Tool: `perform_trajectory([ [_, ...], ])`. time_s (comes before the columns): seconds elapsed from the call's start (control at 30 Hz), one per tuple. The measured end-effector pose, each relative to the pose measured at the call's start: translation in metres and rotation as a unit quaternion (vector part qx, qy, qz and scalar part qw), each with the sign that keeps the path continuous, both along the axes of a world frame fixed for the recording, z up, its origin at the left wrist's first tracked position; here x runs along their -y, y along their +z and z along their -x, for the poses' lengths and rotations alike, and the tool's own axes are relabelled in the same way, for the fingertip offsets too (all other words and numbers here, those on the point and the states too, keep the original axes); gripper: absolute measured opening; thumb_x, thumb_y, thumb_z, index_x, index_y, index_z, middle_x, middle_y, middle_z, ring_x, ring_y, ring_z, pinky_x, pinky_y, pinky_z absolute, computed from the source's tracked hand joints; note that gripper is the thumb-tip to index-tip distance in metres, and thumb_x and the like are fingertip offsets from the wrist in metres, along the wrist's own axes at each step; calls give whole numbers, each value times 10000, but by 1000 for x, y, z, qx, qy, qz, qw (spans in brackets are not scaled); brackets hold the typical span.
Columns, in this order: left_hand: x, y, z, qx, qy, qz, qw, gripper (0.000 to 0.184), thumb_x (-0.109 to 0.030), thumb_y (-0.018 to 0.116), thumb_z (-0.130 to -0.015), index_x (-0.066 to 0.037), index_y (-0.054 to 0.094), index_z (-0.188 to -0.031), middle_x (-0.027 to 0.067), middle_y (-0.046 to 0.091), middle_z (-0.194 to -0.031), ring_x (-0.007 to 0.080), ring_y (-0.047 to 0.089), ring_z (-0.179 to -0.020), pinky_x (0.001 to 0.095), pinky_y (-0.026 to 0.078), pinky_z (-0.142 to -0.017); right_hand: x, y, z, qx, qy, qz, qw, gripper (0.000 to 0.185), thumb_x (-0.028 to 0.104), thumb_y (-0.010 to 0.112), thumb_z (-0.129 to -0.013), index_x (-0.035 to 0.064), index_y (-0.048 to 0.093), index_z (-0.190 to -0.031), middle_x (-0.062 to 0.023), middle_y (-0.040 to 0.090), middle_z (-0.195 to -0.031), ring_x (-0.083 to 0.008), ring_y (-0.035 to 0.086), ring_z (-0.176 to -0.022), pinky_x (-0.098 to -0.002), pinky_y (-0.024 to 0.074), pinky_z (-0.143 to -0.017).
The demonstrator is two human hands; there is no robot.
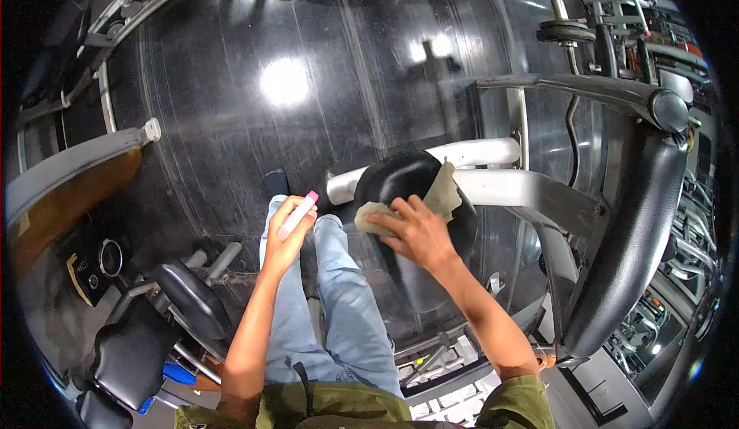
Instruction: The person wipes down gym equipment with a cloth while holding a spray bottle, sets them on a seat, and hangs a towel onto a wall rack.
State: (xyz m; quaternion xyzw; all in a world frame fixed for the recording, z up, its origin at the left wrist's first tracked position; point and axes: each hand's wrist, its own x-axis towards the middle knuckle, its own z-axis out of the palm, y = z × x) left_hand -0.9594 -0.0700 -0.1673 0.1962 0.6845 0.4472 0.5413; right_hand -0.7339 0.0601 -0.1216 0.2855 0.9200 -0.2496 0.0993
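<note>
My left hand (291,227) is wrapped round a small white bottle (295,218) with a pink cap, held upright-slanting above my legs. Under my right hand (416,232) lies a pale yellowish cloth (443,192), pressed by the fingers onto a black padded seat (394,173). One part of the cloth bunches at the fingertips on the left, and another part sticks out beyond the hand on the far side. The seat's padding looks glossy, and a pale metal frame (493,188) runs from it to the right.
A long black backrest pad (627,252) stands on the right, below a metal arm (570,84). Weight plates (566,31) sit at the upper right. More black pads (135,344) are at the lower left, and a curved grey-brown machine part (77,175) juts in from the left over the dark floor (231,121).
</note>
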Motion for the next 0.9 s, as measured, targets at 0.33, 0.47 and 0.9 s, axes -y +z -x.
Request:
perform_trajectory([
  [0.33, 3, 1, -12, -26, -25, -22, 999, 87, -68, 623, -888, -39, 624, -970, -6, 603, -879, 69, 548, -815, 227, 427, -710, -30, -7, 3, -93, -340, -33, 935, 408, 144, 778, -752, 283, 713, -1130, -80, 613, -937, -306, 623, -888, -398, 517, -779],
  [0.47, 1, 8, -21, -17, -18, -24, 999, 84, -66, 619, -891, -36, 623, -969, -11, 594, -868, 61, 534, -792, 221, 414, -691, 6, -2, -10, -65, -245, -1, 967, 500, 159, 798, -728, 347, 677, -1175, -28, 588, -929, -265, 588, -868, -406, 521, -752],
  [0.9, -11, 75, -30, -53, -44, -75, 995, 83, -94, 624, -907, -45, 611, -972, -16, 596, -858, 69, 543, -767, 243, 440, -678, 56, 67, -29, -168, -394, 141, 893, 275, 246, 711, -859, 139, 724, -1112, -85, 662, -907, -304, 654, -831, -385, 514, -758],
])
